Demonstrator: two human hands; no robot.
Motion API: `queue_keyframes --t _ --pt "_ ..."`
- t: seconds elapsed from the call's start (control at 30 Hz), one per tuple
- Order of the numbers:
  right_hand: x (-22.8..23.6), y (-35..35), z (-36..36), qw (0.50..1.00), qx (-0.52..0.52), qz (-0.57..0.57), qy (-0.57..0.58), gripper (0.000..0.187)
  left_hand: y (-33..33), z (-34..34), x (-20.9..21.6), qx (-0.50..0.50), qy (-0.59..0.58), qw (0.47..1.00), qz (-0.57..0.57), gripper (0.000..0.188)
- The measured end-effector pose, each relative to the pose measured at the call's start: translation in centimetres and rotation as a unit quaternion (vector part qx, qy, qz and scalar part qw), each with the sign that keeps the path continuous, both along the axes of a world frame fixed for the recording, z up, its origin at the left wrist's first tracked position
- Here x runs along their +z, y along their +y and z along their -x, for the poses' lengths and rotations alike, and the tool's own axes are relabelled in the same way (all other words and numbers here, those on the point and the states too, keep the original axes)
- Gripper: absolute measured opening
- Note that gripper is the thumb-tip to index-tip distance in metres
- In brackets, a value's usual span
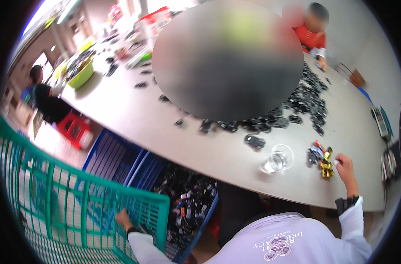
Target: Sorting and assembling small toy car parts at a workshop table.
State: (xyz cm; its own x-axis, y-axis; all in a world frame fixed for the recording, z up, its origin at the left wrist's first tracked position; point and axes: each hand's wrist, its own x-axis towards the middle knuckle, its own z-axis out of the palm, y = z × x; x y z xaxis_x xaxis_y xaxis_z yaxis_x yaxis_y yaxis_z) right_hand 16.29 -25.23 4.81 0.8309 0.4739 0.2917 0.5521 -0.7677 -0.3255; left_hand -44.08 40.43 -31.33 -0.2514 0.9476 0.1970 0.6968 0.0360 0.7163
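Down at lower left, left hand point(122, 217) stretched low, grip closed on rim of green plastic crate point(77, 207). Right hand point(344, 166) resting on pale worktop point(134, 110), fingers curled, grip width unclear, just beside small heap of gold, red and black parts point(320, 159). Nearby, clear glass cup point(279, 158). Below worktop edge, blue crate point(134, 165) filled with dark small parts.

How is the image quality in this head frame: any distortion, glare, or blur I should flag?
Head view: strong fisheye bending, so the table edge curves and the corners go black; overexposed glare at the top washes out the far end; a large blurred oval covers the middle; the left hand on the green crate and the right hand by the small coloured parts look soft but readable.
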Motion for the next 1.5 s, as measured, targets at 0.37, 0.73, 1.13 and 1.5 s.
queue_keyframes --t 0.37,0.73,1.13,1.5 --pt "1.4 -0.3 3.0 0.999 -0.041 0.002 -0.026 0.006 1.1 -5.4 3.6 0.034 -0.069 0.992 0.103 0.035" --pt "1.1 -0.3 1.7 0.999 -0.039 -0.039 -0.001 0.007 -6.5 -4.9 13.7 -0.068 -0.157 0.982 -0.08 0.038" --pt "-1.4 -2.1 -1.6 0.994 -0.042 -0.098 0.026 0.007 -17.3 -34.6 33.6 -0.501 -0.167 0.842 -0.107 0.05" --pt "-3.3 -3.5 -3.4 0.972 -0.062 -0.201 0.103 0.008 -16.8 -52.4 33.5 -0.588 0.185 0.787 -0.041 0.137"
